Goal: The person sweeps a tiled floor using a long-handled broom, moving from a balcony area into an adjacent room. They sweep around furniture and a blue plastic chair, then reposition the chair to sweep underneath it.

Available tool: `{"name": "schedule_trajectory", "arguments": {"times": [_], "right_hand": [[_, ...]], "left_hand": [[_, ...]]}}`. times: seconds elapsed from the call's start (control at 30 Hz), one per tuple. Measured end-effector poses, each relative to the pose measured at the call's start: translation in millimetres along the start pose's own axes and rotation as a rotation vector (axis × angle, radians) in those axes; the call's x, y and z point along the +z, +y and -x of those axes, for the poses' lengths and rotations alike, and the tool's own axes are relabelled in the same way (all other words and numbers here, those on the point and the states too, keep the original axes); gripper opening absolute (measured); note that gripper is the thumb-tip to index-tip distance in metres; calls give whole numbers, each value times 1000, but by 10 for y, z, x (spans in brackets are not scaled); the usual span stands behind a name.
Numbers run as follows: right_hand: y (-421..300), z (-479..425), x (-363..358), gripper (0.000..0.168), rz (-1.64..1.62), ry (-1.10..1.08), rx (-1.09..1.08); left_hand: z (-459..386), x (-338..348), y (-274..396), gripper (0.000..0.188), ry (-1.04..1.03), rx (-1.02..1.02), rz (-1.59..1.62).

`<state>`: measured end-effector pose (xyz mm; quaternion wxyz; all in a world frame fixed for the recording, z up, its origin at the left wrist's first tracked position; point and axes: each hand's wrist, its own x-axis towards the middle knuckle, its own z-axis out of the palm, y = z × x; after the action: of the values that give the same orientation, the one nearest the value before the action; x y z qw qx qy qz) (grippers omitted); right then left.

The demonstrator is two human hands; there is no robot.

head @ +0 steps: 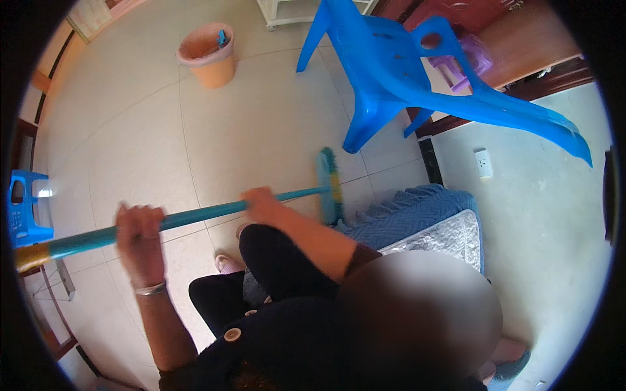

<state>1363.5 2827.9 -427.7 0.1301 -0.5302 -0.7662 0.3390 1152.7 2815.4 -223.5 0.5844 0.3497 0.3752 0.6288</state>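
Observation:
A long teal pole [208, 212] slants across the view, with a yellow section at its far left end. My left hand [141, 239], with a bracelet at the wrist, is closed around its upper part. Further down the pole, my right hand [264, 204] grips it nearer the head. At the pole's right end, a blurred brush head [330, 185] in light teal, dark green and yellow is low over or on the tiled floor [142, 141]; whether it touches is unclear. It is beside the ruffled edge of a blue quilted cover [415, 215].
A blue plastic chair [398, 63] stands upper right, near a purple plastic object [462, 63]. An orange bin [215, 71] stands on the floor at the top. At the far left is a blue stool [30, 210]. A wall with a socket [482, 162] rises right. A blurred oval hides the lower right.

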Motion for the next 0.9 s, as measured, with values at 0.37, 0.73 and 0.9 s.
{"name": "schedule_trajectory", "arguments": {"times": [0.37, 0.73, 0.9], "right_hand": [[-1410, -721, -257, 13, -187, 173, -374], [82, 244, -1194, 25, 22, -500, -86], [164, 403, -1267, 22, -20, -517, -37]], "left_hand": [[112, -181, 1346, 39, -277, 314, -80], [296, 255, 13, 26, -116, -78, 38], [318, 319, 1, 26, -235, -44, -116]]}}
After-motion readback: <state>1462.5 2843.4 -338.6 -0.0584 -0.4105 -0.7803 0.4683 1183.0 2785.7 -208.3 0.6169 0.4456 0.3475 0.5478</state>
